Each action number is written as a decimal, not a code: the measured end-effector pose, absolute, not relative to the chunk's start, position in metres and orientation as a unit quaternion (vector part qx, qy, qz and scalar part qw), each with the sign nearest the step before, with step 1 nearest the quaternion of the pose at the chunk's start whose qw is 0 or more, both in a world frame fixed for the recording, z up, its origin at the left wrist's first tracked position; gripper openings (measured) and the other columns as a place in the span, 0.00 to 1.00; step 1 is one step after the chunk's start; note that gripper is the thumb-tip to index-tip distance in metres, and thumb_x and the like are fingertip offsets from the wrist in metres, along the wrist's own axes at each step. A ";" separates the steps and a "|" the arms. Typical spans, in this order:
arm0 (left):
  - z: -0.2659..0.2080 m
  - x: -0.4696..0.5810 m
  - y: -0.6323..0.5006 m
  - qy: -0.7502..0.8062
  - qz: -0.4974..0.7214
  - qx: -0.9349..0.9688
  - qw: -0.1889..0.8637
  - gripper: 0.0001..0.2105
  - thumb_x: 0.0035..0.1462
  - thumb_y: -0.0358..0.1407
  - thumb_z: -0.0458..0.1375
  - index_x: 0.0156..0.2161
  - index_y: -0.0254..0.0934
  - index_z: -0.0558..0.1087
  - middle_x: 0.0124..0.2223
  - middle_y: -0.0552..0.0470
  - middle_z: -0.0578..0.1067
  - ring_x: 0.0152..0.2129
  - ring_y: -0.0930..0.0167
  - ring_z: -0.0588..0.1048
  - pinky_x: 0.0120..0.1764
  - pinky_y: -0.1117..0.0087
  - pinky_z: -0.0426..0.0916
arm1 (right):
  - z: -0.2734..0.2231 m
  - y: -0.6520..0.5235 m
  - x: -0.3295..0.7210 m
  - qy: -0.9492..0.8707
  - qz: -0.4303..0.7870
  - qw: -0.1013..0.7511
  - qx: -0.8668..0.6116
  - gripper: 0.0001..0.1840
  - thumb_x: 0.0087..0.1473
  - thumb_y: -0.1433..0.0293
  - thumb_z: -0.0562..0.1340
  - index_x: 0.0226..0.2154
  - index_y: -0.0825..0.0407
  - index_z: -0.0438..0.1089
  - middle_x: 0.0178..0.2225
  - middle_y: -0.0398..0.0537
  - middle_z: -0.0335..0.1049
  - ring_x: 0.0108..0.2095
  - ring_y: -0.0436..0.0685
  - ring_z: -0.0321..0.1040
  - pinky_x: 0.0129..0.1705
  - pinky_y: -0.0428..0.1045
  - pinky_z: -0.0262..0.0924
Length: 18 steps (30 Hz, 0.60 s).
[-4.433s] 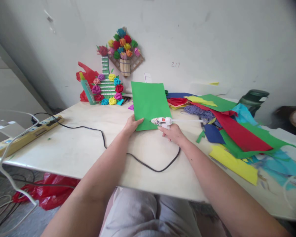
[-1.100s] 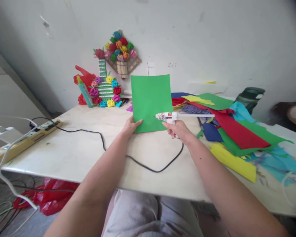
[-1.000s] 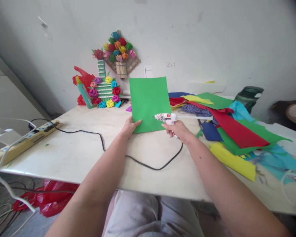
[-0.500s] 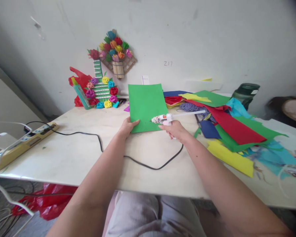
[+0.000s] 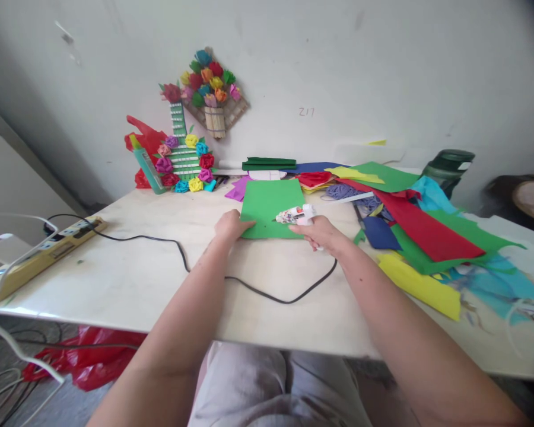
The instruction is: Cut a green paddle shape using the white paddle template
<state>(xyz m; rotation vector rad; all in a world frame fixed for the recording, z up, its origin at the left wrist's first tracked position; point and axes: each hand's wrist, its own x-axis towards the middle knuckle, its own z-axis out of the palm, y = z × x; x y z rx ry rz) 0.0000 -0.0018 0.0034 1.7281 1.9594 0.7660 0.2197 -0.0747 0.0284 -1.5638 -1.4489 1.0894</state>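
A green sheet (image 5: pixel 271 198) lies nearly flat on the table in front of me. My left hand (image 5: pixel 231 225) grips its lower left corner, thumb on top and the other fingers hidden. In my right hand (image 5: pixel 318 231) is a white, patterned glue gun (image 5: pixel 293 214), its nozzle pointing left just over the sheet's lower part. A white glue stick (image 5: pixel 353 197) sticks out behind the gun. From the gun a black cord (image 5: pixel 285 301) runs across the table, passing under my left forearm.
Coloured paper, including a red strip (image 5: pixel 431 231) and a yellow piece (image 5: pixel 420 284), covers the table's right side near a dark bottle (image 5: pixel 447 169). A paper-flower guitar (image 5: pixel 184 157) and a glue bottle (image 5: pixel 148 169) stand back left. A power strip (image 5: pixel 44 258) lies left.
The green sheet has tilted down from raised to nearly flat, uncovering a dark green folded piece and white paper behind it. Both hands keep their holds.
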 end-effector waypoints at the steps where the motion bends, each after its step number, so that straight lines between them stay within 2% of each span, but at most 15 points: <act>1: 0.007 0.001 -0.004 0.728 0.247 0.628 0.117 0.30 0.36 0.52 0.62 0.43 0.33 0.69 0.42 0.36 0.73 0.41 0.52 0.71 0.39 0.55 0.66 | 0.028 -0.075 0.219 -0.565 0.421 0.365 -0.608 0.11 0.44 0.67 0.64 0.22 0.54 0.60 0.08 0.32 0.50 0.09 0.43 0.46 0.11 0.42 0.48; 3: 0.011 0.003 -0.009 0.743 0.215 0.634 0.025 0.33 0.40 0.55 0.58 0.49 0.34 0.66 0.43 0.36 0.73 0.43 0.52 0.69 0.42 0.53 0.63 | 0.029 -0.076 0.219 -0.564 0.420 0.365 -0.610 0.12 0.44 0.67 0.64 0.21 0.53 0.60 0.08 0.33 0.49 0.09 0.43 0.46 0.11 0.42 0.48; 5: 0.011 0.006 -0.012 0.727 0.222 0.650 -0.011 0.36 0.42 0.57 0.54 0.53 0.36 0.62 0.45 0.37 0.72 0.47 0.54 0.66 0.45 0.54 0.61 | 0.030 -0.076 0.219 -0.560 0.420 0.367 -0.612 0.13 0.44 0.67 0.64 0.20 0.53 0.59 0.08 0.33 0.50 0.08 0.43 0.46 0.10 0.42 0.48; 7: 0.006 0.007 -0.012 0.669 0.243 0.702 -0.026 0.37 0.42 0.59 0.53 0.55 0.38 0.61 0.52 0.40 0.68 0.53 0.56 0.59 0.50 0.57 0.57 | 0.031 -0.076 0.221 -0.560 0.421 0.370 -0.610 0.13 0.44 0.67 0.64 0.20 0.53 0.58 0.08 0.33 0.50 0.09 0.43 0.46 0.10 0.42 0.48; 9: -0.001 0.007 -0.010 0.594 0.233 0.770 -0.005 0.39 0.40 0.60 0.54 0.56 0.40 0.61 0.58 0.45 0.61 0.58 0.56 0.49 0.56 0.57 0.47 | 0.033 -0.076 0.223 -0.560 0.422 0.374 -0.607 0.13 0.44 0.67 0.64 0.20 0.53 0.58 0.08 0.33 0.51 0.09 0.43 0.46 0.10 0.42 0.48; 11: -0.008 0.005 -0.007 0.555 0.199 0.806 0.056 0.39 0.40 0.60 0.54 0.57 0.43 0.60 0.61 0.49 0.57 0.60 0.55 0.42 0.58 0.54 0.38 | 0.035 -0.076 0.226 -0.564 0.422 0.372 -0.604 0.14 0.44 0.66 0.65 0.20 0.53 0.58 0.08 0.33 0.50 0.09 0.43 0.46 0.10 0.42 0.48; 14: -0.014 0.002 -0.002 0.550 0.179 0.805 0.133 0.37 0.40 0.59 0.55 0.56 0.48 0.61 0.62 0.52 0.54 0.60 0.54 0.40 0.57 0.50 0.34 | 0.038 -0.074 0.229 -0.575 0.418 0.352 -0.609 0.14 0.43 0.66 0.65 0.20 0.53 0.58 0.08 0.33 0.50 0.09 0.43 0.45 0.11 0.42 0.48; 18: -0.012 0.001 -0.001 0.549 0.176 0.802 0.160 0.34 0.39 0.59 0.55 0.54 0.51 0.64 0.63 0.53 0.52 0.60 0.53 0.41 0.56 0.47 0.34 | 0.045 -0.070 0.229 -0.586 0.407 0.323 -0.622 0.14 0.42 0.66 0.66 0.23 0.54 0.60 0.10 0.34 0.53 0.09 0.42 0.46 0.10 0.42 0.47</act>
